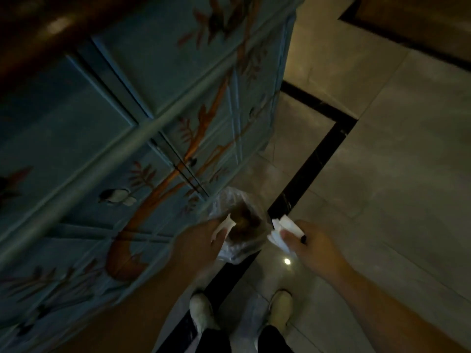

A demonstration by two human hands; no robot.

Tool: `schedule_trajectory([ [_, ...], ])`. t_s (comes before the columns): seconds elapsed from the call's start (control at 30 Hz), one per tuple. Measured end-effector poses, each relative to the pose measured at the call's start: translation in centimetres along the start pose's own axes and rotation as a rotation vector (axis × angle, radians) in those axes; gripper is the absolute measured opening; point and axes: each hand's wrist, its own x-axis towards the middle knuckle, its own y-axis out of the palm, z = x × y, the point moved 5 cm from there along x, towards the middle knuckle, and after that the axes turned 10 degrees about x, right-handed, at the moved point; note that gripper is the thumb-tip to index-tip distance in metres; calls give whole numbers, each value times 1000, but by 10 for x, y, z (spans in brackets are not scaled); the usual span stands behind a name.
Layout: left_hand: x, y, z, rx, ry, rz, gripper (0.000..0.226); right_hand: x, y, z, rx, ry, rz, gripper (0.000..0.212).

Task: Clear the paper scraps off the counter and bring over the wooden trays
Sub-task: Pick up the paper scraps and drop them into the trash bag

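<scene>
Light: dim; the frame is blurred, so fine detail is lost.
Left hand (201,240): held out over the floor, fingers closed on a small white paper scrap (223,226) and, it seems, on the edge of a clear plastic bag (239,225). How the bag rim is pinched cannot be made out.
Right hand (309,244): held out level with the left, thumb and fingers clamped on a bunch of white paper scraps (283,231). A small dark object (303,239) is seen at the fingertips; what it is cannot be told.
Paper scraps: all that are seen are in the two hands, none on a surface. The right-hand bunch is just beside the bag's right edge; contact cannot be judged.
Plastic bag: hung between the two hands, mouth upward; brownish contents are seen inside, unidentified.
Cabinet (142,118): blue-painted, with orange branches and a white bird painted on it; it fills the left of the view, with the left forearm close in front of it.
Floor (382,149): pale glossy tiles crossed by a black inlay strip (323,146); a bright light reflection is seen below the right hand.
Feet: two pale shoes (201,310) are planted on the tiles below the hands, dark trouser legs above them.
Wooden trays: not identifiable in the view.
</scene>
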Motion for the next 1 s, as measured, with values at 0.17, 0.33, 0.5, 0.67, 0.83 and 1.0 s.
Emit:
schedule_trajectory([
  [0.17, 52, 79, 41, 31, -23, 59, 23, 65, 43, -83, 15, 61, -41, 34],
  [0.33, 71, 171, 84, -5, -81, 130, 30, 97, 77, -174, 34, 211, -78, 23],
  [0.5, 92, 249, 128, 39, -106, 188, 32, 141, 103, -238, 85, 287, -177, 22],
  [0.67, 105, 313, 151, -45, -202, 287, 21, 176, 145, -275, 287, 367, -150, 31],
  [0.83, 111, 344, 163, -108, -226, 319, 26, 185, 165, -292, 316, 442, -122, 27],
  [1.0, 105, 339, 160, -164, -256, 305, 29, 171, 161, -291, 351, 467, -161, 24],
])
